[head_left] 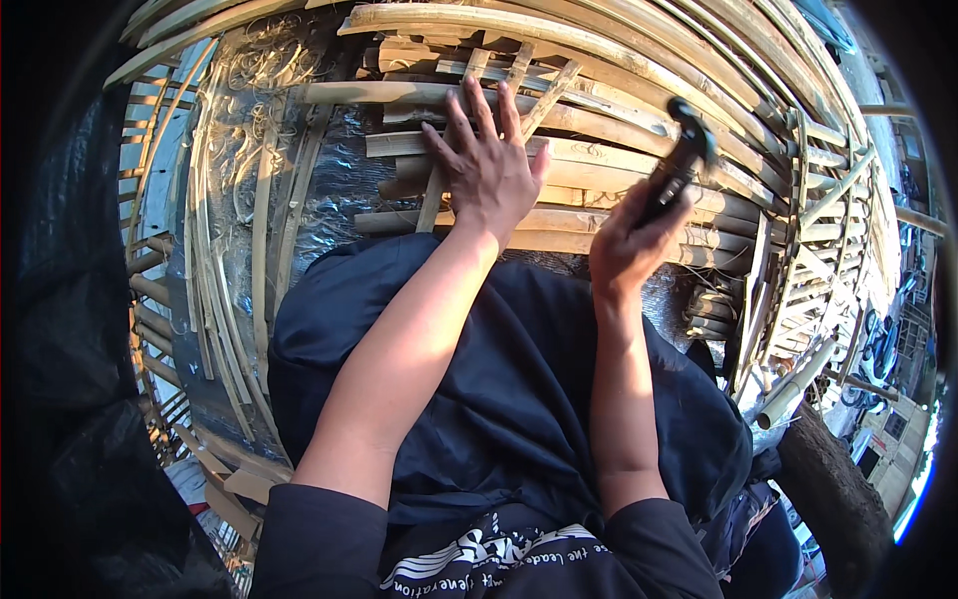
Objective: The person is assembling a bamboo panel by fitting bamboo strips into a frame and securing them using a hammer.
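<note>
My left hand (pixel 487 180) lies with its fingers spread on a row of split bamboo slats (pixel 589 151) in front of me. Short bamboo crosspieces (pixel 549 100) lie across the slats just beyond its fingertips. Another narrow strip (pixel 431 200) runs out from beneath that hand toward my lap. In my right hand (pixel 631 245), closed around the dark handle, is a black hammer (pixel 683 160), raised over the right part of the slats. Its head points away from me and is slightly blurred.
Long thin bamboo strips (pixel 205 250) lie at the left on a silvery sheet (pixel 339 180) with curled shavings (pixel 254 70). A lattice bamboo frame (pixel 798 260) stands at the right. Near it are a short bamboo pole (pixel 798 384) and a dark log (pixel 833 479).
</note>
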Motion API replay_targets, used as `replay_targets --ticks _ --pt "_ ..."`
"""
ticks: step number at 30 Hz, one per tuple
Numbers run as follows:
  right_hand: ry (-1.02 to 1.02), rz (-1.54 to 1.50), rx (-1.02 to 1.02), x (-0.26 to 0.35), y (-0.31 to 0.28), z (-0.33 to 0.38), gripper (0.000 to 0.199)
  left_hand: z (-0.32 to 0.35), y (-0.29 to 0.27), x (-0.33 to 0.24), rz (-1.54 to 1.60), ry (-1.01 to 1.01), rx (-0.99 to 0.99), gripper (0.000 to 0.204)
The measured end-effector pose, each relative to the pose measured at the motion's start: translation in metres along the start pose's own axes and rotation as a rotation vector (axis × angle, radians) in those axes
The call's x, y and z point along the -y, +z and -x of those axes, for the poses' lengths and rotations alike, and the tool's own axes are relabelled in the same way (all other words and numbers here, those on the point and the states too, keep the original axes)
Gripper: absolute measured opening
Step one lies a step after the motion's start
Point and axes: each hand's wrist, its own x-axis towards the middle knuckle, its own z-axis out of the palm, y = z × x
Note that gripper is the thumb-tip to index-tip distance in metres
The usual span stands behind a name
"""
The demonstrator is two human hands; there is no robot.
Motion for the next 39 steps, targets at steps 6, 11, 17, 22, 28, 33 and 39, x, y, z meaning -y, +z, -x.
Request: replay_targets --ticks 6,11,17,22,28,33,39 --pt "-0.168 0.206 0.113 -0.022 0.01 -0.007 0.029 -0.001 0.0 -0.009 0.001 -0.017 0.031 0.089" --pt "-0.012 -0.428 -0.129 0.018 -0.011 -0.008 0.027 0.0 0.0 -0.001 0.011 -0.001 -0.021 0.089" --pt "-0.115 0.344 0.296 -0.033 0.003 0.006 0.034 0.006 0.003 -0.009 0.015 -0.013 0.023 0.089" --pt "-0.268 -0.198 -0.25 -0.026 0.01 -0.001 0.033 -0.003 -0.001 -0.011 0.048 0.005 -0.003 0.087" --pt "-0.131 0.105 0.29 0.024 -0.005 -0.012 0.028 0.002 0.004 -0.002 0.022 0.005 0.003 0.088" --pt "-0.162 -0.52 0.004 0.007 0.004 0.006 0.029 0.004 0.002 -0.005 0.013 0.004 -0.005 0.084" --pt "0.245 -0.713 0.047 0.012 -0.003 0.009 0.026 0.002 0.005 -0.002 0.016 0.024 -0.04 0.086"
